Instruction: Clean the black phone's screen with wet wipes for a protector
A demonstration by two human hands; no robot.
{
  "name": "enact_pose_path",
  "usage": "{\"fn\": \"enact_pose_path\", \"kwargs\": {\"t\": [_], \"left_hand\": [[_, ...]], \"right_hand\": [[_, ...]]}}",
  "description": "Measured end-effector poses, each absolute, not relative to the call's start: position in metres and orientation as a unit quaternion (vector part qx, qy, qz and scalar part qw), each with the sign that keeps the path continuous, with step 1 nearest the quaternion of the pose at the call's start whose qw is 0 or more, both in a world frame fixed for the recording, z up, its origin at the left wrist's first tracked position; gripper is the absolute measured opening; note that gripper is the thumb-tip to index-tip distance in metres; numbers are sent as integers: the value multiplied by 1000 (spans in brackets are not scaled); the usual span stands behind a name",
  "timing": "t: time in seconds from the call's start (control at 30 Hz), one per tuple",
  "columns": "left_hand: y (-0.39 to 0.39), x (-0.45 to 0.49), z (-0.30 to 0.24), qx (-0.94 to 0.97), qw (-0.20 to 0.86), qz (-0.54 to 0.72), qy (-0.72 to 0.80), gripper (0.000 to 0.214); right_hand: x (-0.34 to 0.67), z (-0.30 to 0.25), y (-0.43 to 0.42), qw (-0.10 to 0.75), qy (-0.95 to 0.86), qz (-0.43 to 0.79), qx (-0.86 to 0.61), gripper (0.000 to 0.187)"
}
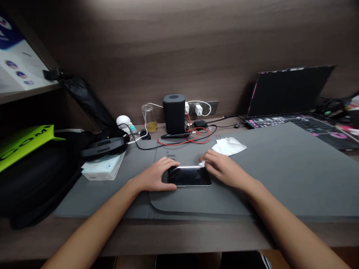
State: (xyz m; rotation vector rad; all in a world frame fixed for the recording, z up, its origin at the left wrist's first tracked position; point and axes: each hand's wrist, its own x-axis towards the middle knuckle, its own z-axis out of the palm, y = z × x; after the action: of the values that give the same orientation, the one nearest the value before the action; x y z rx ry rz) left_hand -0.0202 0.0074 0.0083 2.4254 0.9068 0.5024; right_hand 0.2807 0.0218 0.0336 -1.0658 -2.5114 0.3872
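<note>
A smartphone (pixel 190 176) lies flat with its dark screen up on the grey desk mat (pixel 280 175). My left hand (pixel 155 175) grips its left end, thumb on the near edge and fingers on the far edge. At the phone's far right corner, my right hand (pixel 223 168) is closed on a small white tissue (pixel 202 163), pinched in the fingertips against the phone. Just beyond that hand, a crumpled white tissue (pixel 229 146) rests on the mat.
A tissue pack (pixel 104 168) sits left, beside a black bag (pixel 36 175). Along the back stand a black speaker (pixel 174 114), a glass jar (pixel 149 118) and tangled cables (pixel 198 138). An open laptop (pixel 291 93) stands at the back right.
</note>
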Motion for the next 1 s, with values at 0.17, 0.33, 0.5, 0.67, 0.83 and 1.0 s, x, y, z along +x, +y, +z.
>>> {"fn": "enact_pose_path", "kwargs": {"t": [0.17,0.33,0.5,0.67,0.83,1.0], "left_hand": [[8,-20,9,888,251,187,337,68],[8,-20,10,887,249,189,339,67],[8,-20,9,888,249,186,338,67],[8,-20,9,889,245,189,337,67],[8,-19,9,889,248,187,337,66],[8,-19,10,889,245,188,337,65]], "right_hand": [[288,28,28,150,-867,129,-457,28],[295,32,28,77,-848,186,-490,28],[299,34,27,65,-851,210,-477,31],[297,33,26,73,-862,214,-454,27],[297,33,25,69,-862,223,-450,25],[295,34,22,149,-856,208,-449,27]]}}
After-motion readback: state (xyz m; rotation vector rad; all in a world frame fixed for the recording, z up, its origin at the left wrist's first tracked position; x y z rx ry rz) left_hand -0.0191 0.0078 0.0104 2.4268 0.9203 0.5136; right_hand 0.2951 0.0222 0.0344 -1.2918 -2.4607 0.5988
